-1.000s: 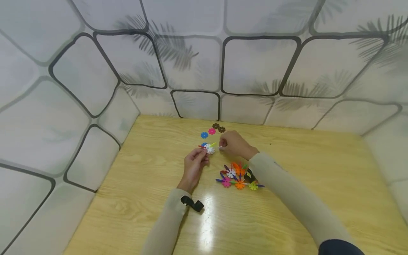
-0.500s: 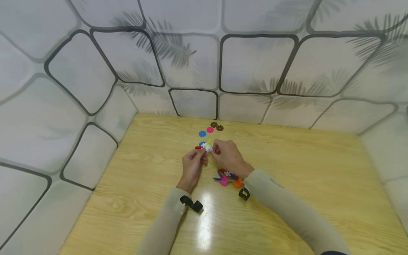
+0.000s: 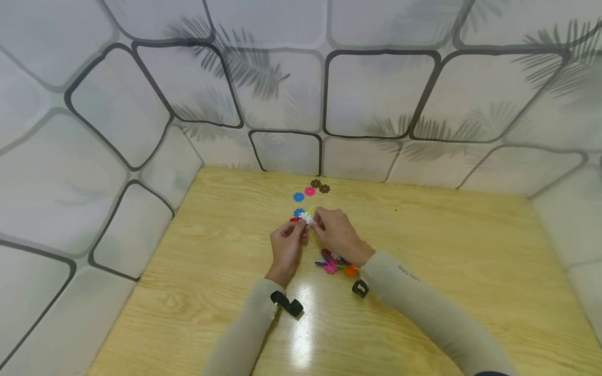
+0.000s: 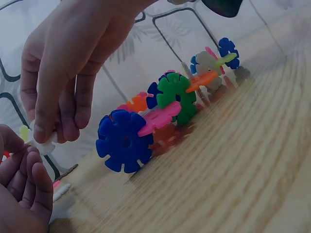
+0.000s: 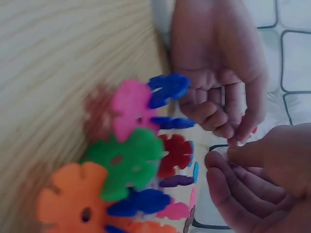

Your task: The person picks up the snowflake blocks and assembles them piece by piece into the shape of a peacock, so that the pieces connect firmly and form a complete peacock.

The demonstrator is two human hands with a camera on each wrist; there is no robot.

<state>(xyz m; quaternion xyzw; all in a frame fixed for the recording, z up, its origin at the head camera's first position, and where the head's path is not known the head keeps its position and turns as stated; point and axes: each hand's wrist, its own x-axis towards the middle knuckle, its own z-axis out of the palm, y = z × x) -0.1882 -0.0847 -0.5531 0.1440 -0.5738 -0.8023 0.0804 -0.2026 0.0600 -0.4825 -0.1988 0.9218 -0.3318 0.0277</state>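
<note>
Near the middle of the table, my left hand (image 3: 286, 249) pinches a joined cluster of white notched plastic discs (image 3: 305, 218). A red disc (image 3: 295, 219) sticks out on its left and a yellow disc (image 3: 310, 210) at the top. My right hand (image 3: 337, 230) pinches a white disc at the cluster's right side, its fingertips close against the left hand's. In the left wrist view the white discs (image 4: 43, 143) show between both hands' fingertips; in the right wrist view fingers mostly hide them.
A built row of interlocked discs (image 3: 331, 267) stands on the table near the right forearm, partly hidden by it. Loose blue (image 3: 298, 197), pink (image 3: 310, 191) and brown discs (image 3: 324, 188) lie toward the back wall, with another blue disc behind the held cluster.
My right hand has moved left with its small white disc, up to the cluster in my left hand. Over the last half second both hands have barely shifted.
</note>
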